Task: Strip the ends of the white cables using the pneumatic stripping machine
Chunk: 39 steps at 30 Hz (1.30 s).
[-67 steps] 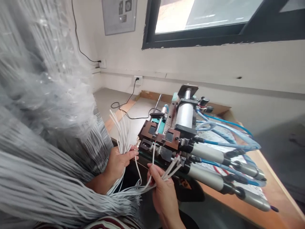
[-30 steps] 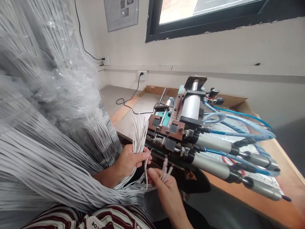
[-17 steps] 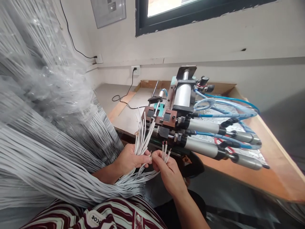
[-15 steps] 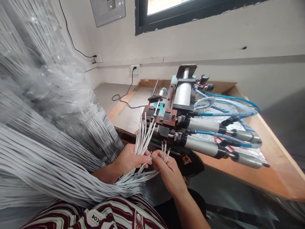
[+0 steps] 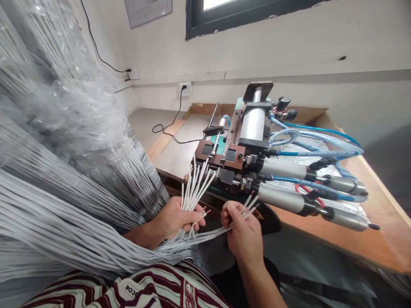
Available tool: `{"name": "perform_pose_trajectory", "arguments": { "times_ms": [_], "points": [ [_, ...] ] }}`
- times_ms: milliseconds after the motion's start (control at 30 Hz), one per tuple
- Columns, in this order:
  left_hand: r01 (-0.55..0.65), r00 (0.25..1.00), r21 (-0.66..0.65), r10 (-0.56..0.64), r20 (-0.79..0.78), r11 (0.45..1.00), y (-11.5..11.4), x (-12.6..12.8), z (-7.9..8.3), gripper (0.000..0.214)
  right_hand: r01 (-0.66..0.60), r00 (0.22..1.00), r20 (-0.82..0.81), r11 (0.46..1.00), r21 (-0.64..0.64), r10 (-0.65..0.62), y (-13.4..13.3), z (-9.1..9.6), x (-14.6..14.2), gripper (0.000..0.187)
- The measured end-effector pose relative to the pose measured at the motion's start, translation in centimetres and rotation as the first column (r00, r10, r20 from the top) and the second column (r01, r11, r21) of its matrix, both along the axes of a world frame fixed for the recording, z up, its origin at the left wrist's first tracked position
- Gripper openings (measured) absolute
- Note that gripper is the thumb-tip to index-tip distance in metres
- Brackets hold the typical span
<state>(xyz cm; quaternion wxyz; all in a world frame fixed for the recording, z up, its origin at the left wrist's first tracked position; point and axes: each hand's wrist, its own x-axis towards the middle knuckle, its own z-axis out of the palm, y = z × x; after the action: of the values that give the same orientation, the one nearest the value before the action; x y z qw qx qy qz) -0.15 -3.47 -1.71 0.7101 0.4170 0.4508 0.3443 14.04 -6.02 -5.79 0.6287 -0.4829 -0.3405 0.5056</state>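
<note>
My left hand [image 5: 180,217] is closed round a fanned bunch of white cables [image 5: 195,188], their cut ends pointing up towards the machine. By its thumb and fingertips, one cable end [image 5: 207,212] shows short reddish inner wires. To the right, my right hand [image 5: 242,226] is closed on a few white cables [image 5: 250,205] whose ends stick up past the knuckles. Some of those ends show dark reddish wire. The lengths of these cables run back left under my left hand into the large bundle [image 5: 96,231] across my lap.
A pneumatic machine [image 5: 253,124] with metal cylinders and blue hoses [image 5: 314,149] stands on the wooden bench [image 5: 382,231] ahead. More cables wrapped in clear plastic [image 5: 93,115] hang at the left. A black cord runs to a wall socket [image 5: 185,89].
My right hand has moved right, away from my left hand, with its few cables. A reddish-tipped cable end now shows at my left fingertips. The view has shifted slightly.
</note>
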Motion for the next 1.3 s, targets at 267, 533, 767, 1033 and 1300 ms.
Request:
{"name": "perform_pose_trajectory", "arguments": {
  "times_ms": [267, 533, 767, 1033, 1300],
  "points": [
    [-0.199, 0.976, 0.035, 0.195, 0.096, 0.979, 0.4, 0.3, 0.3, 0.024, -0.075, 0.971, 0.224, 0.997, -0.022, 0.078, -1.6, 0.0, -2.3, 0.022],
    [-0.199, 0.977, 0.125, 0.206, -0.047, 0.972, 0.5, 0.0, 0.0, 0.020, -0.030, 0.920, 0.391, 0.994, 0.103, -0.013, -1.3, -0.8, -2.6, 0.017],
    [-0.237, 0.969, 0.100, 0.242, -0.043, 0.966, 0.6, 0.3, -0.2, 0.017, -0.083, 0.787, 0.603, 0.947, 0.311, -0.129, -1.6, -1.3, -2.5, 0.009],
    [-0.221, 0.975, 0.057, 0.222, -0.007, 0.974, 0.9, 0.2, -0.6, 0.020, -0.191, 0.725, 0.680, 0.918, 0.348, -0.107, -1.6, -1.2, -2.0, 0.013],
    [-0.197, 0.980, 0.070, 0.198, -0.014, 0.978, 1.0, 0.2, -0.4, 0.018, -0.231, 0.719, 0.691, 0.913, 0.336, -0.072, -1.6, -1.3, -1.9, 0.014]
  ]
}}
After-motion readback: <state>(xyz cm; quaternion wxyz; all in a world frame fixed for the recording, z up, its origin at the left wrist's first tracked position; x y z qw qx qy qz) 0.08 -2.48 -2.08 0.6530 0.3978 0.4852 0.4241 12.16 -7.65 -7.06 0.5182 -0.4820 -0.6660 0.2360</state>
